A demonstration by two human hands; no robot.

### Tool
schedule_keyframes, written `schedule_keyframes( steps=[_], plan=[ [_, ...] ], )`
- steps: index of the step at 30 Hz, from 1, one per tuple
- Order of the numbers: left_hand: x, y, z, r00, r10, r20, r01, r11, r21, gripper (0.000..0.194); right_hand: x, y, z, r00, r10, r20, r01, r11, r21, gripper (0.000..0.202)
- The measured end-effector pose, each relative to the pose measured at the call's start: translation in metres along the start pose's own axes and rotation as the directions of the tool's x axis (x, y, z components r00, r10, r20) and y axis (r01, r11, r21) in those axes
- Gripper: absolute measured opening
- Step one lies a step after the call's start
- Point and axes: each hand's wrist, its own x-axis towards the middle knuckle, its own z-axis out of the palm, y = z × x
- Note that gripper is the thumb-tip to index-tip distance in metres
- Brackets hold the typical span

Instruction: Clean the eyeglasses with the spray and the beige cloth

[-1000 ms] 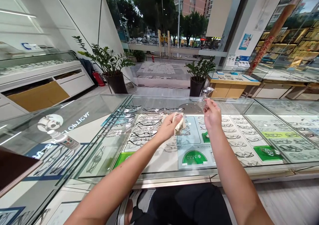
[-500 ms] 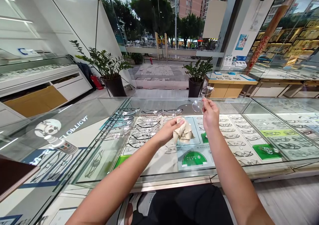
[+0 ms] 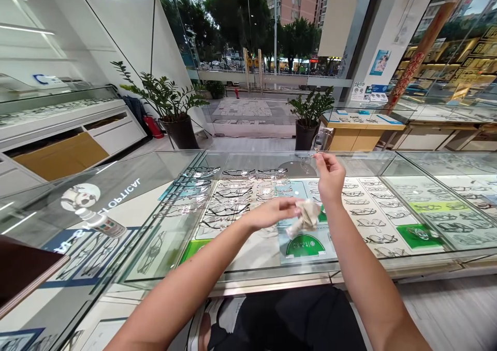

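Cloth (image 3: pixel 306 217) in loose, near-closed grip of L hand (image 3: pixel 272 212); glasses (image 3: pixel 318 146) in closed grip of R hand (image 3: pixel 331 179); best steadied w/o flexing.

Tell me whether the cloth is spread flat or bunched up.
Bunched up: the cloth shows as a small, creased wad at the left hand.
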Motion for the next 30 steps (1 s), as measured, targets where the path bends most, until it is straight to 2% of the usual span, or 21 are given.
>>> schedule_keyframes(
  steps=[2,4,5,6,7,8,9,10,11,12,13,14,16,19,22,25,30],
  plan=[
    [-0.001,-0.002,0.005,0.993,-0.006,0.118,-0.011,0.99,0.14,0.049,-0.001,0.001,0.0,0.996,-0.086,-0.021,0.083,0.988,-0.128,0.031],
    [-0.002,-0.001,0.006,0.989,0.01,0.148,-0.045,0.97,0.239,0.051,-0.002,0.001,-0.002,0.985,-0.173,-0.023,0.161,0.953,-0.258,0.032],
    [-0.002,0.001,0.005,0.993,0.038,0.107,-0.068,0.956,0.286,0.05,-0.003,0.001,-0.002,0.977,-0.213,-0.012,0.198,0.925,-0.325,0.032],
    [-0.003,0.005,0.002,0.996,0.092,0.017,-0.092,0.934,0.345,0.047,-0.003,0.001,-0.003,0.968,-0.249,0.008,0.232,0.889,-0.394,0.031],
    [-0.003,0.008,-0.003,0.979,0.173,-0.11,-0.112,0.899,0.423,0.044,-0.004,0.0,-0.004,0.959,-0.282,0.037,0.266,0.844,-0.465,0.031],
    [-0.005,0.012,-0.009,0.927,0.283,-0.247,-0.121,0.847,0.518,0.041,-0.004,-0.001,-0.005,0.948,-0.309,0.073,0.299,0.792,-0.532,0.03],
    [-0.006,0.016,-0.015,0.837,0.412,-0.359,-0.115,0.776,0.62,0.038,-0.004,-0.002,-0.007,0.937,-0.329,0.114,0.33,0.734,-0.594,0.03],
    [-0.008,0.02,-0.022,0.727,0.539,-0.425,-0.098,0.695,0.713,0.037,-0.003,-0.004,-0.008,0.926,-0.341,0.16,0.359,0.673,-0.646,0.03],
    [-0.009,0.023,-0.029,0.62,0.646,-0.445,-0.076,0.613,0.786,0.037,-0.002,-0.007,-0.009,0.915,-0.344,0.21,0.389,0.614,-0.687,0.03],
    [-0.011,0.025,-0.034,0.539,0.724,-0.431,-0.054,0.54,0.84,0.04,-0.001,-0.01,-0.01,0.903,-0.341,0.263,0.419,0.56,-0.715,0.03],
    [-0.012,0.026,-0.039,0.486,0.775,-0.404,-0.033,0.478,0.878,0.044,0.0,-0.014,-0.01,0.889,-0.331,0.317,0.451,0.513,-0.73,0.03],
    [-0.014,0.026,-0.043,0.455,0.807,-0.375,-0.014,0.428,0.904,0.051,0.001,-0.019,-0.01,0.871,-0.315,0.376,0.488,0.473,-0.733,0.03],
    [-0.015,0.025,-0.046,0.445,0.837,-0.318,0.015,0.348,0.937,0.066,0.003,-0.031,-0.007,0.823,-0.272,0.499,0.568,0.408,-0.715,0.029],
    [-0.014,0.023,-0.047,0.465,0.856,-0.225,0.001,0.254,0.967,0.085,0.003,-0.052,0.002,0.728,-0.179,0.662,0.679,0.328,-0.657,0.028],
    [-0.013,0.023,-0.047,0.486,0.859,-0.16,-0.044,0.207,0.977,0.084,0.003,-0.072,0.012,0.645,-0.098,0.758,0.744,0.307,-0.593,0.028],
    [-0.014,0.025,-0.048,0.499,0.847,-0.182,-0.066,0.247,0.967,0.071,0.005,-0.085,0.019,0.598,-0.051,0.8,0.772,0.305,-0.557,0.03],
    [-0.017,0.028,-0.044,0.501,0.819,-0.28,-0.091,0.372,0.924,0.057,0.012,-0.098,0.023,0.565,0.012,0.825,0.778,0.326,-0.537,0.032]
  ],
)
